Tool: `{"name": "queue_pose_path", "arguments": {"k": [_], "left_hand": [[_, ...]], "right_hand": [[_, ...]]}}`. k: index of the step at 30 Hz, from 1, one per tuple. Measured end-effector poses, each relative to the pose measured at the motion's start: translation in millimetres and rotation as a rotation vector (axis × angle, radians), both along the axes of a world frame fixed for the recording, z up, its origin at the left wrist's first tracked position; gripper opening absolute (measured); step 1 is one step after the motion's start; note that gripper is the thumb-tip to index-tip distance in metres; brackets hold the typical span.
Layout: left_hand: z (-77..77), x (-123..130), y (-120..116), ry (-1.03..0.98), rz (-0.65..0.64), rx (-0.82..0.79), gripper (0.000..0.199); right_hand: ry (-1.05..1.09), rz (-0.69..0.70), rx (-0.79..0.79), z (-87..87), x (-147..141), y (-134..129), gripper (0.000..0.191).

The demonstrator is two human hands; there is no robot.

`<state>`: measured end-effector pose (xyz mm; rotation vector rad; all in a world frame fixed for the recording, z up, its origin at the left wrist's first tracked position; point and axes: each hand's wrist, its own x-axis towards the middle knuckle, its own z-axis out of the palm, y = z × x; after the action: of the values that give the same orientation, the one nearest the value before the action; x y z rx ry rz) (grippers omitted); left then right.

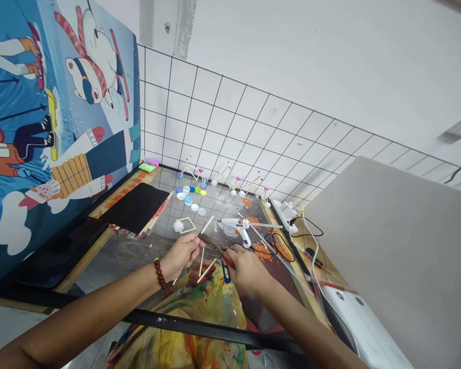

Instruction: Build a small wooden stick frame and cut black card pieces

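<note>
My right hand is closed round the reddish handle of a pair of pliers or cutters, whose dark jaws reach toward my left hand. My left hand is pinched at the jaws' tip, near a thin wooden stick; which piece its fingers hold is too small to tell. Another stick lies just below. A blue utility knife is beside my right hand. Behind the hands sit a white glue gun and a stick frame with a white cap.
Small stick models with caps line the back edge. Coloured bottle caps lie before them. A black sheet is at left, a power strip with cables at right. A wire grid stands behind.
</note>
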<state>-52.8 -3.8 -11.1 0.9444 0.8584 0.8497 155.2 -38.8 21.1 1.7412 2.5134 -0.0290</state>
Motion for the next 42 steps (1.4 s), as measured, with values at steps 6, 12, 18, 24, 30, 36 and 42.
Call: {"name": "queue_pose_path", "arguments": {"k": [6, 12, 18, 24, 30, 36, 42], "left_hand": [[9.7, -1, -1, -0.004, 0.043, 0.014, 0.022], [24.3, 1, -6, 0.017, 0.076, -0.085, 0.015], [20.5, 3, -3, 0.032, 0.053, -0.065, 0.015], [10.5, -14, 19, 0.119, 0.125, 0.37, 0.024], [37.1, -9, 24, -0.145, -0.07, 0.04, 0.025], [37.7, 3, 26, -0.041, -0.106, -0.006, 0.016], [26.3, 0, 31, -0.235, 0.092, -0.094, 0.013]], "right_hand": [[-0.043, -0.008, 0.031, 9.1, -5, 2, 0.021], [-0.063, -0.005, 0.078, 10.5, -4, 4, 0.027], [0.024, -0.014, 0.137, -0.8, 2, 9, 0.035], [0.66, -0.012, 0.046, 2.9, 13, -9, 0.032], [0.522, 0.182, -0.108, 16.6, 19, -26, 0.032], [0.373, 0.101, -0.158, 11.4, 22, -30, 0.017], [0.469, 0.036, -0.169, 1.4, 45, -38, 0.015]]}}
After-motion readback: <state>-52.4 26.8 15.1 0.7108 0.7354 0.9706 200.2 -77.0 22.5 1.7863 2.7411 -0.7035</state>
